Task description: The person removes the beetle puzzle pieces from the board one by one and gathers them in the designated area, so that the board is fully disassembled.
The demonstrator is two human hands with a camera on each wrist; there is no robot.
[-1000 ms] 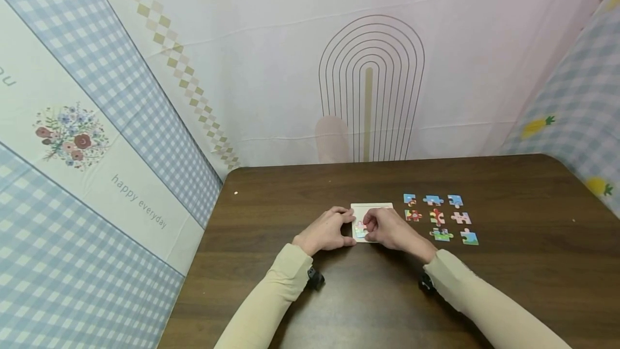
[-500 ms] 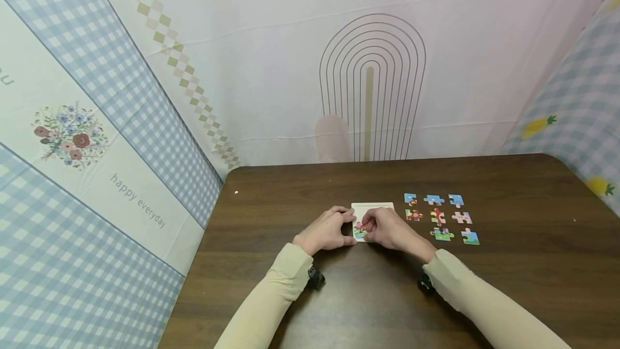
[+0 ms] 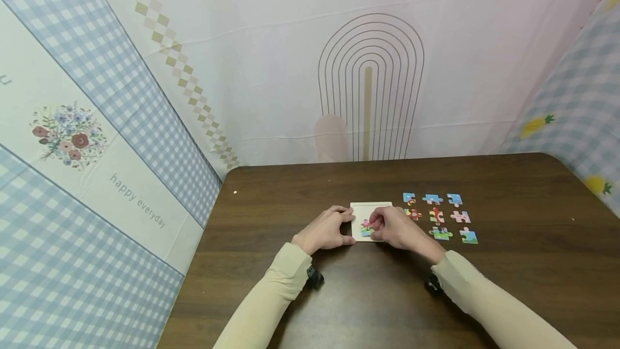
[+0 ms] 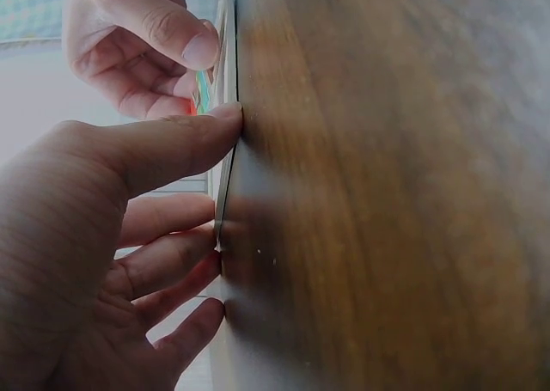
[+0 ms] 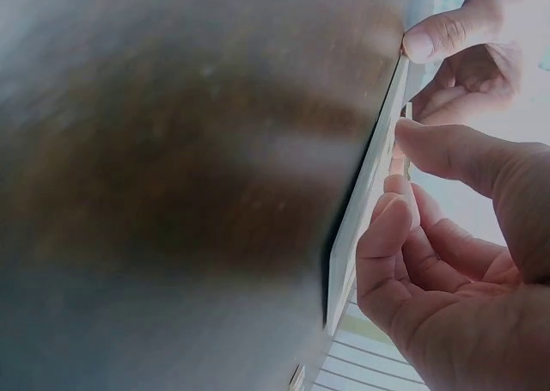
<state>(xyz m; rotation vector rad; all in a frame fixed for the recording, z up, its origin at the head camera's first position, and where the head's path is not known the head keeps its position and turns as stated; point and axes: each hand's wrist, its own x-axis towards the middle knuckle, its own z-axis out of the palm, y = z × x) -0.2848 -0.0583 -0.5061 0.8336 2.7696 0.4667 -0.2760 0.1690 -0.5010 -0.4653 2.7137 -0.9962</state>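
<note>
A small pale puzzle tray (image 3: 359,210) with a raised rim lies flat on the table. My left hand (image 3: 328,229) holds its left side, with the thumb at the near corner and fingertips at the edge. With thumb and fingers my right hand (image 3: 389,226) pinches a jigsaw piece (image 3: 365,228), pink above and green and blue below, within the tray near its front edge. In the right wrist view the piece (image 5: 408,112) stands at the thumb tip, tilted off the tray; its far part is hidden by fingers.
Right of the tray, several loose jigsaw pieces (image 3: 437,216) lie in rough rows on the dark wooden table (image 3: 290,187). The right hand partly covers the nearest one. Patterned cloth (image 3: 271,96) hangs behind the table and at both sides.
The right hand has shifted slightly right, carrying the jigsaw piece away from the tray's left rim. The piece's face shows at a changed angle. The left hand stays at the tray.
</note>
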